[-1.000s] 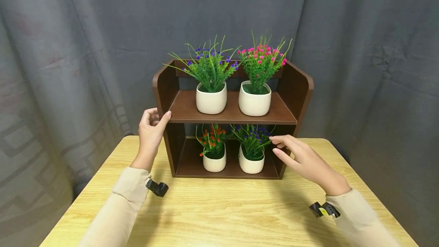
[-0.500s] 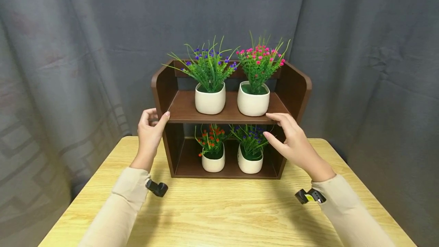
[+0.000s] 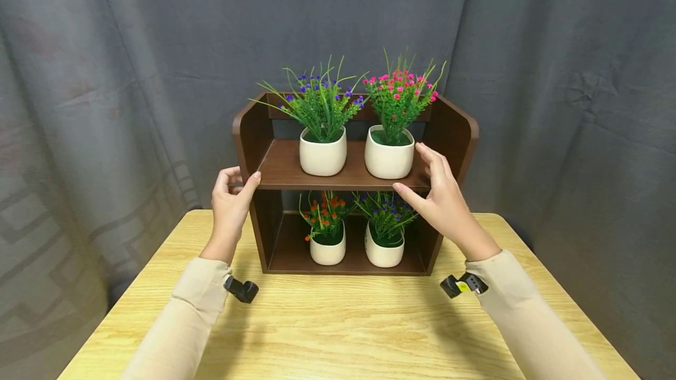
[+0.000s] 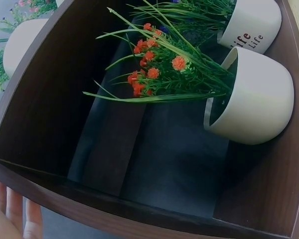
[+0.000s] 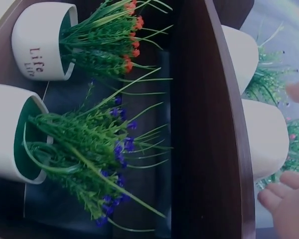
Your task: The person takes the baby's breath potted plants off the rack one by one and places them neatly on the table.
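Upper left pot (image 3: 323,158): violet flowers (image 3: 322,87), grassy blades. Upper right pot (image 3: 389,160): pink flowers (image 3: 401,84). Lower left pot (image 3: 328,252): orange flowers (image 3: 326,216); lower right pot (image 3: 384,254): more violet. All pots white, rounded; lower two lettered "Life". Brown two-tier shelf (image 3: 282,166) holds them, upright on table (image 3: 338,321). Left hand (image 3: 229,207) grips its left side, thumb at front. Right hand (image 3: 443,204) spread beside upper right pot; contact unclear.

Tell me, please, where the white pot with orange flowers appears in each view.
Head: orange-flowered pot just below centre, the left one on the lower shelf.
Left wrist: orange-flowered pot at right, slightly above mid-height.
Right wrist: orange-flowered pot at upper left.
Shared landmark: purple-flowered pot beside it on the lower shelf.
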Available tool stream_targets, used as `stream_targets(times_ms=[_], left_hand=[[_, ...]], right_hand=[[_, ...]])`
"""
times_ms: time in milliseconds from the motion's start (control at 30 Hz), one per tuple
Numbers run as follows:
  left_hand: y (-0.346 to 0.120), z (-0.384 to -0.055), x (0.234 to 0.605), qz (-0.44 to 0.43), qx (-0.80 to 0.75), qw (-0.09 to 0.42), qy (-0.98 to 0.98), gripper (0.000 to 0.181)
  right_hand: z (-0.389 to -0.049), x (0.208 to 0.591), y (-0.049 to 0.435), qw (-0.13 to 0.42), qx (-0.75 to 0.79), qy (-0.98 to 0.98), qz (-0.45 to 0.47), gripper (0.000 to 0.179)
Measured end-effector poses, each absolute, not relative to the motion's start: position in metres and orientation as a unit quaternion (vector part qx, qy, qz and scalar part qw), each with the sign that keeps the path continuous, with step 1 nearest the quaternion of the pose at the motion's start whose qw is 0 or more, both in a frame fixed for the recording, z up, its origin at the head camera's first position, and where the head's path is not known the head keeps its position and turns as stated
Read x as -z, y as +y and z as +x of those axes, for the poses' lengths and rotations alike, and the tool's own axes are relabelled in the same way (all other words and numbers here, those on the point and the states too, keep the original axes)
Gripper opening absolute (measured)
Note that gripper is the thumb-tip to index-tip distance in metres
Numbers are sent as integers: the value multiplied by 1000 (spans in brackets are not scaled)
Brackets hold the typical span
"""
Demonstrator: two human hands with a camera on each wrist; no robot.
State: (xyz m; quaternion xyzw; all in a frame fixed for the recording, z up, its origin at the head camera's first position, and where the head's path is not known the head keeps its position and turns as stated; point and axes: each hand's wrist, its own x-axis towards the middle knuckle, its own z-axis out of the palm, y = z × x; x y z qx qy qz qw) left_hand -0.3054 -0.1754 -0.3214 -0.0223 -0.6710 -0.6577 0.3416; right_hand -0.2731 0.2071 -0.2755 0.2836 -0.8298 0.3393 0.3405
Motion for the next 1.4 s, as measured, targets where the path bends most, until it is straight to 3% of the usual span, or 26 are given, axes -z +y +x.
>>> stream_targets(times_ms=[433,1000,1400], left_hand=[[-176,-306,322,-19,668,336,-663,25],[-174,-305,323,-24,669,334,-664,28],[-173,-303,321,-17,668,330,-667,27]], right_hand=[[-290,258,200,223,-429,-844,231,92],[-314,243,190,171,-470,-857,125,110],[-319,242,186,147,-484,-857,99,108]])
